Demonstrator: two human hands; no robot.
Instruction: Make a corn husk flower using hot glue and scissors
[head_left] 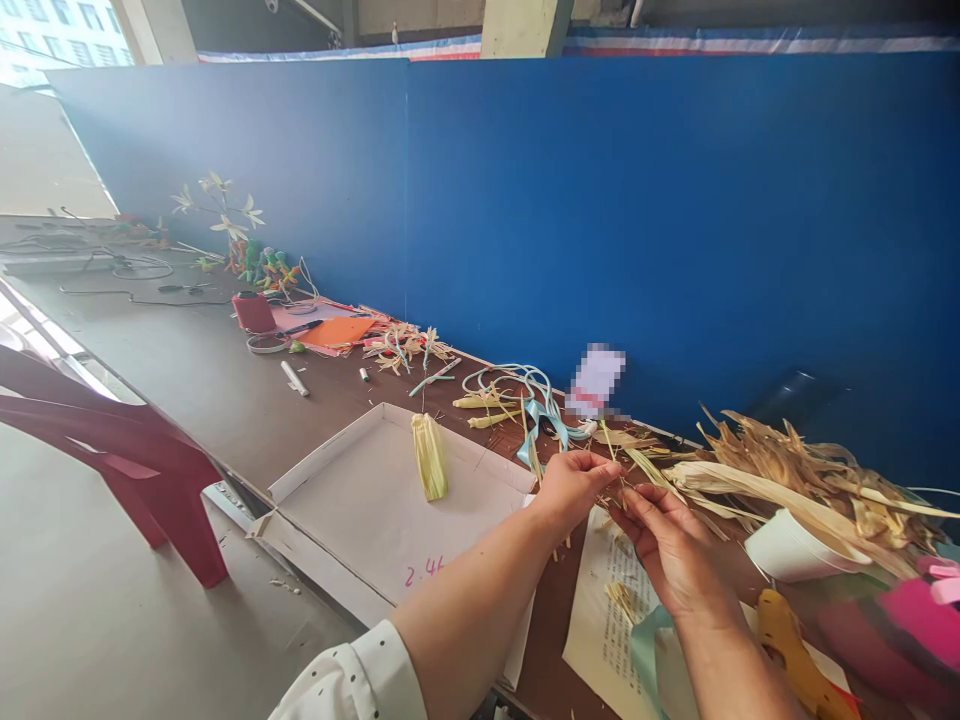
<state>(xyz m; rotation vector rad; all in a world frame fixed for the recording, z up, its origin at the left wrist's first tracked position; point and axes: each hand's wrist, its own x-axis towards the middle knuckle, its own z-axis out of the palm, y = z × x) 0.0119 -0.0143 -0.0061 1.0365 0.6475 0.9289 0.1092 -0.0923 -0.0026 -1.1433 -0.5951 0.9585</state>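
Note:
My left hand (571,488) is closed, with thumb and fingertips pinched on a thin straw-coloured strand (622,484). Close against it on the right, my right hand (666,545) pinches the same strand, its fingers curled. Much of the strand is hidden by the fingers. Below the hands lies a printed sheet (592,640) with a small bundle of cut straw-like bits (619,601). To the left, a shallow white cardboard box lid (337,500) holds a pale green corn husk piece (430,458) on a thin stem.
Dried corn husks (817,475) heap at right by a white cup (799,548). A yellow glue gun (795,650) lies near my right forearm. Blue cord (517,372) and ribbon lie beyond the box lid. A blue partition (600,200) backs the table; a red chair (150,450) stands left.

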